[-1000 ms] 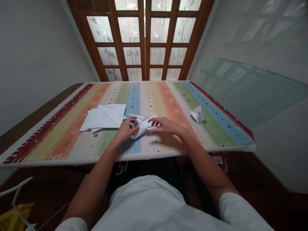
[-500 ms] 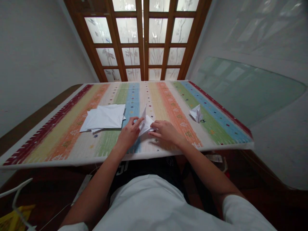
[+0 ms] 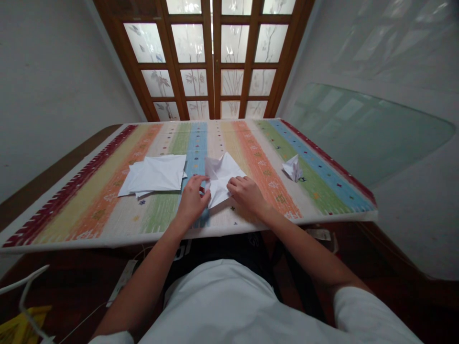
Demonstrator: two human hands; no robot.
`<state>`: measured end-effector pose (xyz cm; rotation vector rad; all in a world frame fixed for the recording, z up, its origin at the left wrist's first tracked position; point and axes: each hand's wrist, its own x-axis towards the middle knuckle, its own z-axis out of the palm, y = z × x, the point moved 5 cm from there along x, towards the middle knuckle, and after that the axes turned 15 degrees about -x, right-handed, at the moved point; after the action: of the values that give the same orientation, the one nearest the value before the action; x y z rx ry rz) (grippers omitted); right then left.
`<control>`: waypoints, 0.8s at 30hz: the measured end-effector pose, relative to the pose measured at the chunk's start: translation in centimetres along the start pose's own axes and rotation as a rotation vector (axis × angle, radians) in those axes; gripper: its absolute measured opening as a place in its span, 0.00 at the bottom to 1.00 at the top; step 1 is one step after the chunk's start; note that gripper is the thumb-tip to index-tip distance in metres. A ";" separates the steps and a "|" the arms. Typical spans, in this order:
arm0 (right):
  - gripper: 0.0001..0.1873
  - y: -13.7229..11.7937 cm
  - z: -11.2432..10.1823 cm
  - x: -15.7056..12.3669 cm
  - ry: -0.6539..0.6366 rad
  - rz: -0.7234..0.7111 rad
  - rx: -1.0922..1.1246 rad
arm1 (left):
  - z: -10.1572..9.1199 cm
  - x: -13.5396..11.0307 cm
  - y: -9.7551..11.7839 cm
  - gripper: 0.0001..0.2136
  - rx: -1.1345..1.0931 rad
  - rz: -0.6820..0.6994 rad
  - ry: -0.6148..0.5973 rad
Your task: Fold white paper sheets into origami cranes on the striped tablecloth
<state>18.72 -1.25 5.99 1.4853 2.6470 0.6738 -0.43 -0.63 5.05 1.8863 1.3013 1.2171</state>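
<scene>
A creased white sheet of paper (image 3: 224,174) lies partly opened out near the front of the table, its far side standing up in folds. My left hand (image 3: 194,197) pinches its left edge between thumb and fingers. On the right edge, my right hand (image 3: 247,192) has its fingers curled over the paper, and the thumb is hidden. To the left rests a loose stack of white paper sheets (image 3: 158,173), slightly fanned. A small folded paper piece (image 3: 293,168) with pointed tips stands off to the right.
A striped cloth (image 3: 244,143) covers the table. Wooden doors with glass panes (image 3: 193,43) stand beyond the far edge, and a glass sheet (image 3: 358,129) is at the right wall. A yellow crate (image 3: 25,325) and a white cable (image 3: 27,282) are on the lower left.
The paper between my hands has gone from a narrow, folded shape to a wider, opened one. My right hand has shifted slightly right, and my left hand slightly down.
</scene>
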 end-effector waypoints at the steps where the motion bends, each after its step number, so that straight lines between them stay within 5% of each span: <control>1: 0.13 0.0 0.2 -0.1 -0.007 -0.004 -0.005 | -0.3 0.1 -0.5 0.18 -0.040 -0.044 0.027; 6: 0.12 -0.5 1.2 -0.8 -0.047 -0.031 0.007 | -0.7 0.0 -3.3 0.20 -0.126 -0.262 -0.004; 8: 0.10 -1.0 1.4 -1.2 -0.072 -0.068 0.042 | -0.6 -0.3 -3.3 0.19 0.058 -0.220 -0.032; 12: 0.22 -1.4 1.1 -1.7 -0.151 -0.126 0.161 | 0.3 -1.0 -1.4 0.23 0.496 0.033 -0.011; 16: 0.18 -0.4 1.0 0.1 -0.201 -0.010 0.193 | 3.3 -0.1 -0.5 0.24 0.555 0.250 -0.255; 20: 0.17 0.0 2.2 3.6 -0.094 -0.020 0.181 | 5.7 1.0 -2.4 0.24 0.499 0.206 -0.488; 24: 0.30 0.0 5.5 5.0 -0.072 -0.086 0.261 | 5.6 0.6 -4.7 0.33 0.485 0.086 -0.445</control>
<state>17.31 4.81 1.89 1.4079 2.8094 0.2707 2.65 2.04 -1.07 2.3942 1.3476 0.4833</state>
